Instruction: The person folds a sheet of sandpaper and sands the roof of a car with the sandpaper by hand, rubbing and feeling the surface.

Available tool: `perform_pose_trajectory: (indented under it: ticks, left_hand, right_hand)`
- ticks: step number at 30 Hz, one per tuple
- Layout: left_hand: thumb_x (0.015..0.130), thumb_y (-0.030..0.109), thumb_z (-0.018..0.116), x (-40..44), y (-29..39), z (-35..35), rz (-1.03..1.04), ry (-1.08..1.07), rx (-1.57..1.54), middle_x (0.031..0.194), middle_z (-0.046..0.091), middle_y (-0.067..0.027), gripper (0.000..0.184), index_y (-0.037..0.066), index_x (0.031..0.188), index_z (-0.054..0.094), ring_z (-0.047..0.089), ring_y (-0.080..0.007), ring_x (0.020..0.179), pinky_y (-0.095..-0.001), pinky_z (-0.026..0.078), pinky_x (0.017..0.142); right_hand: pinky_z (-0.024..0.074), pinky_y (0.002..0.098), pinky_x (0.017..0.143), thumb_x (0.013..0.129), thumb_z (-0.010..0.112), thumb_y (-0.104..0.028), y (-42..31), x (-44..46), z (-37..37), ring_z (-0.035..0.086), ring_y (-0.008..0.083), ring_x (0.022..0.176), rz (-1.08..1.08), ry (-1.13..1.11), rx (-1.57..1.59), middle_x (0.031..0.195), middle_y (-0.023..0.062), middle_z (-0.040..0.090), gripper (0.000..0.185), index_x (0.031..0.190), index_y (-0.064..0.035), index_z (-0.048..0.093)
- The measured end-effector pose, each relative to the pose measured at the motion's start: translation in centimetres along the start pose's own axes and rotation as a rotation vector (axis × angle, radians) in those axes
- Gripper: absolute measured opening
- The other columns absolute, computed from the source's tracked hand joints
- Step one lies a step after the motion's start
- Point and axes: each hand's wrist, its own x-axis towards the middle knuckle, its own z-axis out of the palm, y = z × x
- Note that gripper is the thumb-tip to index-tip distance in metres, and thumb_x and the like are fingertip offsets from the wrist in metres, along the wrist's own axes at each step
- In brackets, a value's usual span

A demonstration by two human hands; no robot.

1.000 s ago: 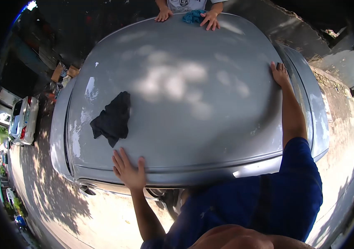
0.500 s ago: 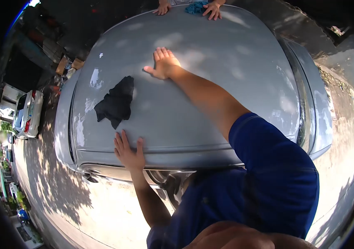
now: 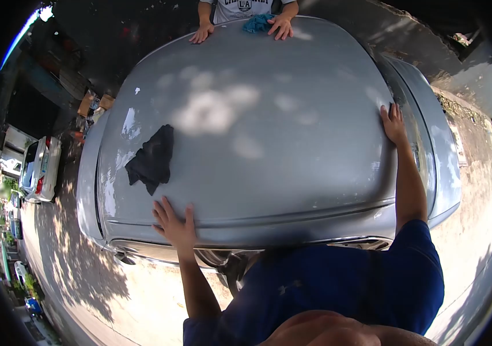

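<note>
Below me spreads the grey roof of a car (image 3: pixel 292 167). My left hand (image 3: pixel 176 226) lies flat on its near edge, fingers spread, holding nothing. Just beyond those fingertips is a crumpled black cloth (image 3: pixel 152 161), apart from the hand. Over at the right edge of the roof, beside the window glass, my right hand (image 3: pixel 394 124) rests with its fingers stretched out and nothing visible in it.
Across the roof a person in a grey shirt (image 3: pixel 243 8) has both hands on the far edge, a blue cloth (image 3: pixel 259 23) by one hand. A white car (image 3: pixel 41 169) is parked at left. Cardboard boxes (image 3: pixel 86 104) stand behind.
My right hand has moved from the middle of the roof to its right edge. My left hand stays on the near edge. The other person has come further into view.
</note>
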Motion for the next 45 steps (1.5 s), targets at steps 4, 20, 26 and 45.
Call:
perform_pose_trajectory:
  ticks: [4,20,26,45]
  left_hand:
    - [0.096,0.068,0.065,0.0,0.8,-0.4,-0.027,-0.016,-0.018,0.177,0.026,-0.023,0.095,0.014,0.169,0.038,0.02,-0.0479,0.164,-0.0735,0.007,0.127]
    - [0.111,0.066,0.038,0.6,-1.7,0.7,-0.016,-0.079,0.042,0.181,0.022,-0.015,0.079,0.019,0.173,0.029,0.019,-0.0424,0.166,-0.0712,0.01,0.128]
    - [0.11,0.067,0.041,0.7,-2.2,1.8,-0.012,-0.021,0.045,0.18,0.024,-0.0152,0.079,0.019,0.173,0.031,0.02,-0.042,0.165,-0.0711,0.009,0.128]
    - [0.111,0.055,0.046,0.3,-3.0,1.0,0.042,0.049,-0.106,0.176,0.034,-0.0161,0.07,0.013,0.167,0.043,0.029,-0.0425,0.162,-0.071,0.013,0.127]
  right_hand:
    - [0.0145,0.0478,0.135,0.104,0.03,-0.08,-2.9,-3.5,0.7,0.017,0.039,0.166,-0.006,0.053,-0.071,0.178,0.0228,0.023,0.105,0.17,0.0016,0.026]
    - [0.0095,0.0463,0.137,0.105,0.03,-0.079,-41.2,-30.1,6.4,0.011,0.0355,0.168,-1.208,-0.373,0.073,0.18,0.0215,0.018,0.106,0.17,0.0043,0.022]
    - [0.0142,0.046,0.136,0.106,0.033,-0.076,-12.8,-9.2,-1.1,0.017,0.0353,0.167,-0.303,-0.029,-0.108,0.179,0.0189,0.024,0.1,0.17,-0.0004,0.027]
    - [0.0113,0.046,0.136,0.111,0.026,-0.069,-43.1,-39.8,6.9,0.017,0.0303,0.167,-1.547,-0.352,0.045,0.179,0.016,0.025,0.09,0.169,-0.0002,0.031]
